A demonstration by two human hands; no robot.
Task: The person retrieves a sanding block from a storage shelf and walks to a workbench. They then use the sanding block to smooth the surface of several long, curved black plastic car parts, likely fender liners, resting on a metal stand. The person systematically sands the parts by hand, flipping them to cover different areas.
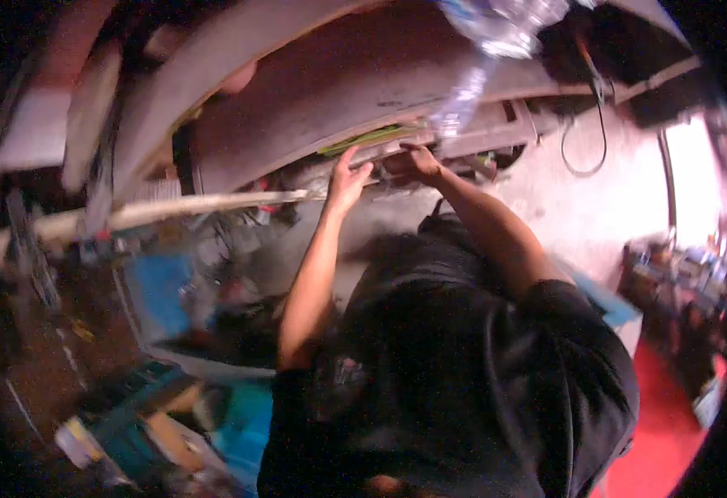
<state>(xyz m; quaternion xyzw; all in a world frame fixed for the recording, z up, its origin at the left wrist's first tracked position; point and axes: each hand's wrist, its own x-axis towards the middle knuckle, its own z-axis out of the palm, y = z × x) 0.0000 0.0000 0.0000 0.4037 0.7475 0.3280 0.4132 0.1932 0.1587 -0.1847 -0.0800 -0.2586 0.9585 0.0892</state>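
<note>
Both my arms reach forward to a cluttered ledge below a wide, greyish-brown curved surface [314,91]. My left hand [347,183] is at the ledge's near side, its fingers apart and nothing plainly in them. Close to its right, my right hand [422,163] reaches in at the same ledge; its fingers are dark and smeared, so what they touch is unclear. Just beyond the hands lies a flat, long yellow-green thing [368,139]. The small things between and under the hands are too blurred to name.
A long pale bar [214,202] runs leftward from the ledge. Clear crumpled plastic [496,29] hangs at the upper right, near a dark cable loop [583,158]. Blue bins [243,423] and boxes stand at lower left. Piled goods [670,274] and a red surface [650,423] are at right.
</note>
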